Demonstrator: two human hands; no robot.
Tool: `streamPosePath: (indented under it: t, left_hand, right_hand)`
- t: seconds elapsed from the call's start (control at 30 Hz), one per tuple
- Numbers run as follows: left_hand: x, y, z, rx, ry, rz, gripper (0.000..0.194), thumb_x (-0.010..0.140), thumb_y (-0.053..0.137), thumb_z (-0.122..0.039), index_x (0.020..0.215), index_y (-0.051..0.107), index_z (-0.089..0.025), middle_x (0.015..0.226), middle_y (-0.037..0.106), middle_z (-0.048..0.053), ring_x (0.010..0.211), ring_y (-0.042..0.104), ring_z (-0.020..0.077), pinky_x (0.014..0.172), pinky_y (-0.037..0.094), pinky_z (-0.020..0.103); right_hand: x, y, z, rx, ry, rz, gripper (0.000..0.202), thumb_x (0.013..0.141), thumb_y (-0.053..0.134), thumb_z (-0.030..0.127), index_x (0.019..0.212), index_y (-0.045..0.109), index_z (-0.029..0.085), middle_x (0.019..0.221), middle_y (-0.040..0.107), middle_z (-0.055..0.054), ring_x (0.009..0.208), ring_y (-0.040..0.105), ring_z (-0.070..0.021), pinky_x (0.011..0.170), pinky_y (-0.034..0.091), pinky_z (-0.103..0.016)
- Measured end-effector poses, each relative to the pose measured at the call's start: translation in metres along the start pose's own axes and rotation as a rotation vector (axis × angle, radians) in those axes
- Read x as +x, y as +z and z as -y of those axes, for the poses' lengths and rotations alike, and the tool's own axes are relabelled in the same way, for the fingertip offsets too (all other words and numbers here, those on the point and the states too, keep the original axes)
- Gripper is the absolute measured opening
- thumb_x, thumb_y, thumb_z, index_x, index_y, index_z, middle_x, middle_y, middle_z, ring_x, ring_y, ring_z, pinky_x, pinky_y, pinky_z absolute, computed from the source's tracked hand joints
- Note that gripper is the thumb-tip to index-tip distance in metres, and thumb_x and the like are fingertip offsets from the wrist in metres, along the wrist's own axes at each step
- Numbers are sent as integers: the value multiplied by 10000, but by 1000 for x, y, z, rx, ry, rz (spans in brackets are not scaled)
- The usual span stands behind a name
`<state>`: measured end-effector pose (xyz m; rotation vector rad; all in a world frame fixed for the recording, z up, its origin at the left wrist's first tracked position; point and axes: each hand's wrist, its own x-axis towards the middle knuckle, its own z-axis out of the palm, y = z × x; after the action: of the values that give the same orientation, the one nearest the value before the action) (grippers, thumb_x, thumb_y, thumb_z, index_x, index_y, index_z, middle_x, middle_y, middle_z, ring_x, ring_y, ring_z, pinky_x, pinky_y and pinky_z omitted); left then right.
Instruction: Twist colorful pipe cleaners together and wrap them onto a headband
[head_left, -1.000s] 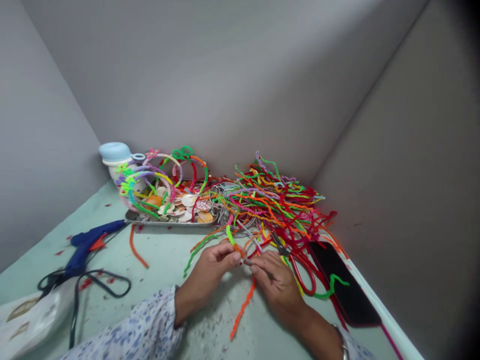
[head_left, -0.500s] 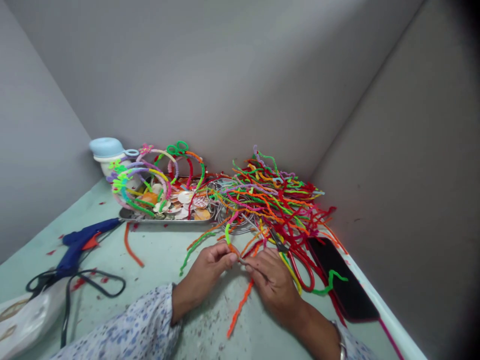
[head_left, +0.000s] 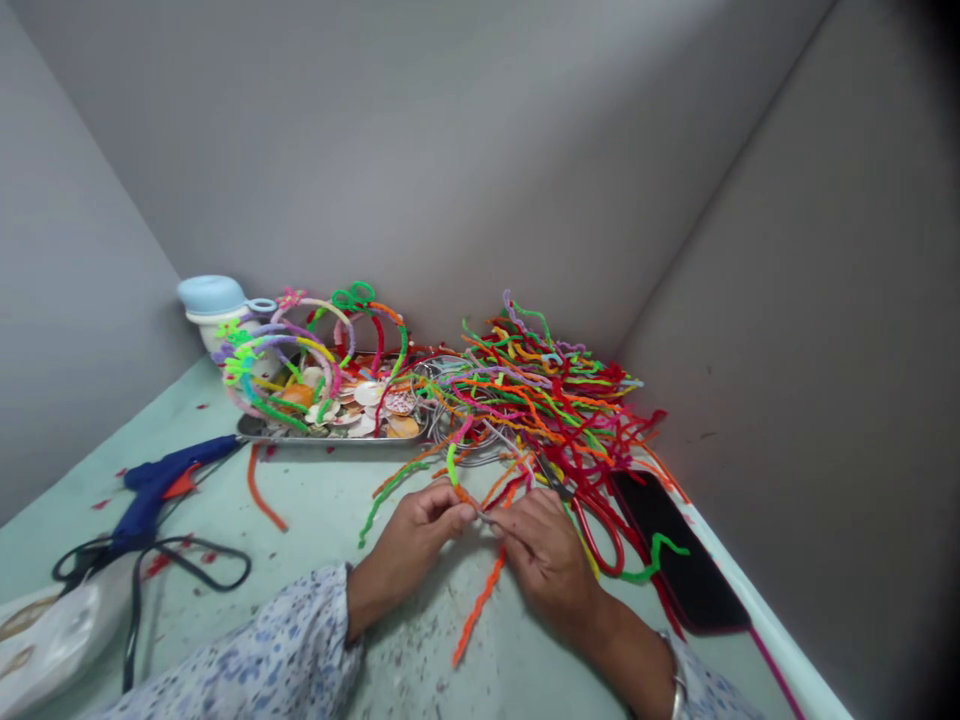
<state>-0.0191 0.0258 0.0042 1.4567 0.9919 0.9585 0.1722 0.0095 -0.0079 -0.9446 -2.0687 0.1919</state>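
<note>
My left hand (head_left: 416, 535) is closed, pinching a thin headband wrapped in pink, lime and orange pipe cleaner (head_left: 452, 465). The wrapped part rises past my fingers toward the pile. A bare greyish stretch runs across the gap to my right hand (head_left: 551, 550), whose thumb and fingers pinch it close to the left thumb. From beside the right fingers, a loose orange pipe cleaner end (head_left: 480, 612) slants down over the table. The fingers hide the rest of the band. Red-handled scissors (head_left: 600, 535) lie just right of my right hand.
Behind my hands spreads a tangled pile of pipe cleaners (head_left: 555, 390). A metal tray (head_left: 337, 440) holds shells and finished headbands (head_left: 322, 345). A blue glue gun (head_left: 146, 500) with its black cord lies left. A phone (head_left: 686, 560) lies right; a blue-lidded bottle (head_left: 214, 300) stands back left.
Both hands keep their pinch on the headband at nearly the same spot. My right hand has shifted slightly left, and the whole view has moved a little.
</note>
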Motion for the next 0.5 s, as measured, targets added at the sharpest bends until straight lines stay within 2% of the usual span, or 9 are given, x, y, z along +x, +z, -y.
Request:
streamPosePath:
  t: [0.5]
  left_hand:
    - [-1, 1, 4, -69, -16, 0, 260, 826, 606, -385, 714, 589, -151, 676, 502, -21, 659, 446, 124, 645, 376, 234]
  right_hand:
    - [-1, 0, 1, -104, -82, -17, 195, 920, 491, 129, 1016, 651, 185, 761, 626, -42, 732, 504, -191, 718, 355, -354]
